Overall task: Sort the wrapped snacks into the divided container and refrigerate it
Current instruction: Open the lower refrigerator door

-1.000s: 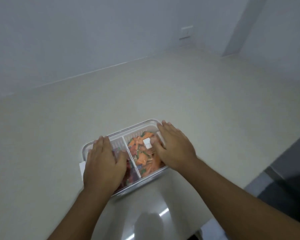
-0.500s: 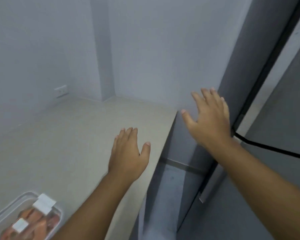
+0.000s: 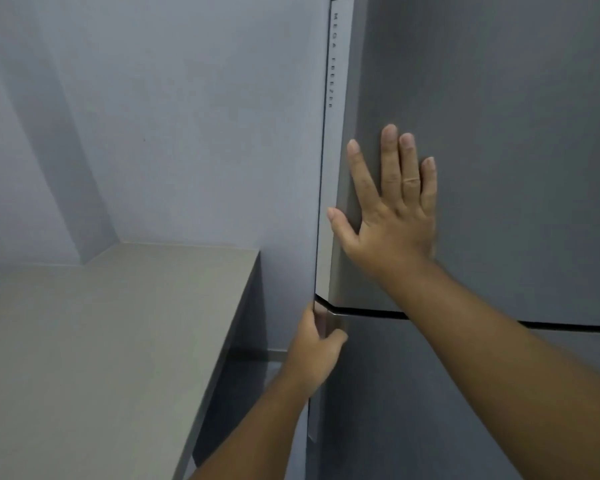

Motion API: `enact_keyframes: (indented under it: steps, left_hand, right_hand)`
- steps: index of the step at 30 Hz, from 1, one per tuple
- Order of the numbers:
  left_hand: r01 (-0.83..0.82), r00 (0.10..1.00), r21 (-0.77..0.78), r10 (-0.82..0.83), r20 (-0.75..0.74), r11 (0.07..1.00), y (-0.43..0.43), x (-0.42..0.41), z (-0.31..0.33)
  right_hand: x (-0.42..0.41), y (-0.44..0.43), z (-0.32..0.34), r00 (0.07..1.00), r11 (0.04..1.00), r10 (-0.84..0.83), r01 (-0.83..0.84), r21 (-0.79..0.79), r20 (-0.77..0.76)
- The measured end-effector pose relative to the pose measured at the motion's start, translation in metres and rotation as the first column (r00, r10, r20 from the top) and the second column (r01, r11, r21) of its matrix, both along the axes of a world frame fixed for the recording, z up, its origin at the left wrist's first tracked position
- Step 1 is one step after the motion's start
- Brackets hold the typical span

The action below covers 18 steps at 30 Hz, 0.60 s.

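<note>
the right hand [image 3: 392, 216] lies flat on the upper fridge door [image 3: 499, 150], fingers [image 3: 409, 161] spread and released. at 6 o'clock from it, the left hand [image 3: 314, 355] has its fingers clenched around the lower door [image 3: 430, 393] edge (just under the seam). the counter [image 3: 101, 341] sits at 9 o'clock; the container is out of view.

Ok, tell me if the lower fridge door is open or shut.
Shut: the lower door lies flush under the upper door. The left hand grips its edge.
</note>
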<state>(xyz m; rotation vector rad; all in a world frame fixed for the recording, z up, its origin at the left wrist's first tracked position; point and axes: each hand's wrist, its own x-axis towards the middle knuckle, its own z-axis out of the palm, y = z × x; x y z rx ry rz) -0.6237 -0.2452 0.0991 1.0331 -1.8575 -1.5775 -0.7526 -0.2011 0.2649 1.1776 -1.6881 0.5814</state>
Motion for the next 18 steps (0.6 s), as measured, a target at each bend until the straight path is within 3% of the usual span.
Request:
enact_keyframes:
  steps: [5,11,15,18]
  left_hand:
    - [0.000,0.999,0.024,0.001,-0.039,1.000,0.002,0.002,-0.002]
    - [0.064,0.992,-0.080,-0.072,-0.102,0.995,0.037,0.048,-0.023]
    - [0.096,0.981,-0.256,-0.135,-0.137,0.962,0.071,0.096,-0.037]
    - [0.159,0.954,-0.250,-0.214,-0.211,0.955,0.083,0.103,-0.036]
  right_hand:
    - [0.003,0.002,-0.005,1.000,1.000,0.014,-0.014,0.006,0.022]
    - [0.031,0.037,-0.063,0.955,0.960,-0.086,0.002,0.280,0.285]
    - [0.062,0.072,-0.098,0.801,0.861,-0.291,-0.020,0.509,0.524]
    - [0.074,0.117,-0.110,0.622,0.756,-0.507,-0.011,0.655,0.596]
